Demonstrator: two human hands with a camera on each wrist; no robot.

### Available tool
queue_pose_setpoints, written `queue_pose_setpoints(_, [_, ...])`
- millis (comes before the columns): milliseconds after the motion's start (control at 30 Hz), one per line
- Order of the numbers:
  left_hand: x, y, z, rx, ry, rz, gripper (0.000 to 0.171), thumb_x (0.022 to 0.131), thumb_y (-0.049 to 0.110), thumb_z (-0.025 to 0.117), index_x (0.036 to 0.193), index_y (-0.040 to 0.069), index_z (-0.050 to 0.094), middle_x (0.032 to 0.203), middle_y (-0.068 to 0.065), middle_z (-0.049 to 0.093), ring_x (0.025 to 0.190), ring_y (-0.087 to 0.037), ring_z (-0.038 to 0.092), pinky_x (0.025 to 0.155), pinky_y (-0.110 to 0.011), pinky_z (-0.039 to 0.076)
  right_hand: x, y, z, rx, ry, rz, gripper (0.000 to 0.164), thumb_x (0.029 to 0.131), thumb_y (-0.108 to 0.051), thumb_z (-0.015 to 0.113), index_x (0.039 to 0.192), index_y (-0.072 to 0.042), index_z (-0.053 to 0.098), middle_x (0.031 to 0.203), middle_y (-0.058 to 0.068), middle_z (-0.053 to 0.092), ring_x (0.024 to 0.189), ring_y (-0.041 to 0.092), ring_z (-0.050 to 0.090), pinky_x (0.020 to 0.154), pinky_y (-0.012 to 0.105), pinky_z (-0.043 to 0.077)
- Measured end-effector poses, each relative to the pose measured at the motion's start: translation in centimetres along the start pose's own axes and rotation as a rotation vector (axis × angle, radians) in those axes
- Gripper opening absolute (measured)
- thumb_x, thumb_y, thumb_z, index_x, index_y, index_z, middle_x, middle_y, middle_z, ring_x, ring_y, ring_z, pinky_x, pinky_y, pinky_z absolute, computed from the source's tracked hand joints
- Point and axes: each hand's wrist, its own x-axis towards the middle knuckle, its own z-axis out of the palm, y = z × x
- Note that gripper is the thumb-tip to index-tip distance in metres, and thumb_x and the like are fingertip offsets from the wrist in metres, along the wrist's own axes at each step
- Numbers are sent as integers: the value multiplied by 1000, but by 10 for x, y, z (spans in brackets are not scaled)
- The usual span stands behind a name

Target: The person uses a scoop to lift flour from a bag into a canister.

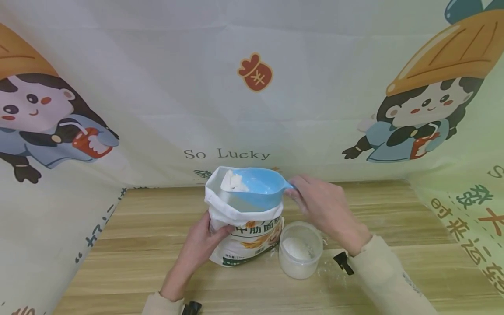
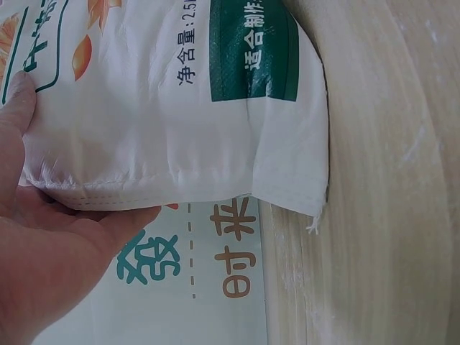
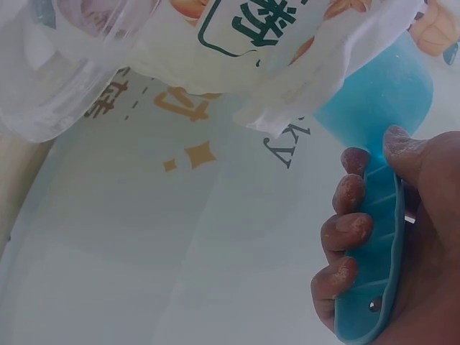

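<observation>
The white bag (image 1: pixel 256 238) is showing "中筋面" in the head view and "粉" in the right wrist view; the left wrist view is giving its "净含量: 2.5", the unit being cut off, and "适合制作" on its green panel (image 2: pixel 230 72); the cloth backdrop (image 1: pixel 177 87) is carrying "So Lucky" above a partly hidden line; its right side is bearing "發", "大" and "时来运转"; a red pouch emblem (image 1: pixel 256 73) is displaying an unclear gold mark; print on the right sleeve (image 1: pixel 386 271) is appearing too small for reading.
</observation>
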Motion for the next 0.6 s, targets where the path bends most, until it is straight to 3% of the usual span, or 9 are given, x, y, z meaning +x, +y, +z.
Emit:
queue_pose_setpoints(233, [0,0,0,13,0,-3,57,94,25,78,141,5,53,131,-19,67,122,-40,63,100,-60,53,-3,2,-4,1,28,-8,24,104,-31,63,118,-12,69,108,4,74,85,24,71,59,38,57])
queue_pose_setpoints(600, [0,0,0,2,1,4,56,94,27,78,140,6,54,131,-19,67,122,-40,62,100,-60,52,-8,8,-17,2,51,-1,19,103,-31,64,110,-13,69,95,2,70,71,18,63,51,34,51])
